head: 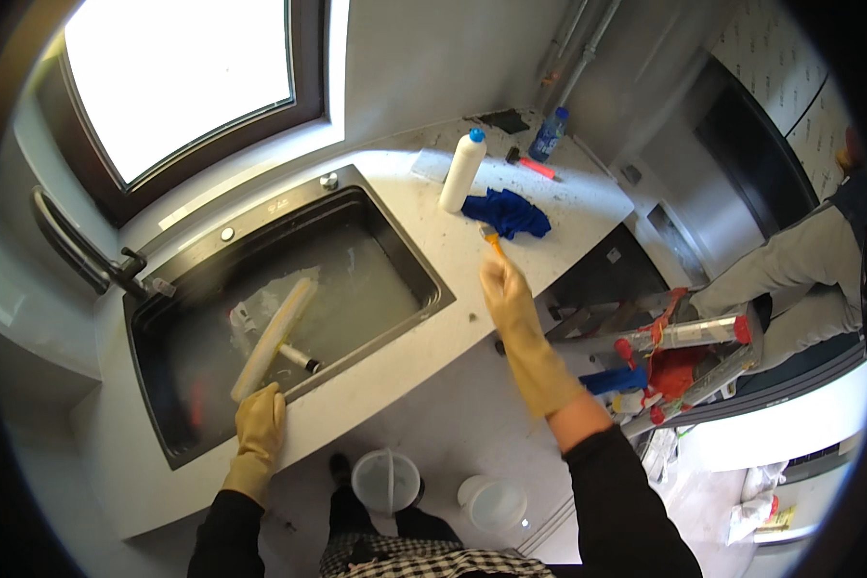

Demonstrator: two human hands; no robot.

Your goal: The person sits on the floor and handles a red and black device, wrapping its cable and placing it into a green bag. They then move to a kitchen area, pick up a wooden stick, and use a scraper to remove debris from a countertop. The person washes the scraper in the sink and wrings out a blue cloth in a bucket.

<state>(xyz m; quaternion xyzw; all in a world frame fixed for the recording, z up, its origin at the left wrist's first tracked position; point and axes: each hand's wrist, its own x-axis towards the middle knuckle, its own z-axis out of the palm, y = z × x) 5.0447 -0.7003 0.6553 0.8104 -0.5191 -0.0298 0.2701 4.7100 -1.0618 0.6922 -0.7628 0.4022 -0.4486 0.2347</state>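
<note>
Both my hands wear tan rubber gloves. My right hand (pixel 504 289) grips the orange handle of a small scraper (pixel 494 241) over the pale countertop (pixel 376 394). Just beyond it lie a crumpled blue cloth (pixel 509 212) and an upright white bottle (pixel 464 171) with a blue cap. My left hand (pixel 261 423) rests at the front rim of the dark sink (pixel 365 361), its fingers curled; whether it grips anything cannot be told. Cloudy water fills the sink, with a window squeegee (pixel 274 336) lying in it and a red item blurred under the surface.
A black faucet (pixel 79 246) stands left of the sink. Behind the cloth are a red-handled tool (pixel 537 167) and a blue bottle (pixel 549 134). Two white buckets (pixel 386 482) (pixel 493 503) stand on the floor. At right, a person (pixel 802 267) is by a metal stepladder (pixel 701 332) hung with cloths.
</note>
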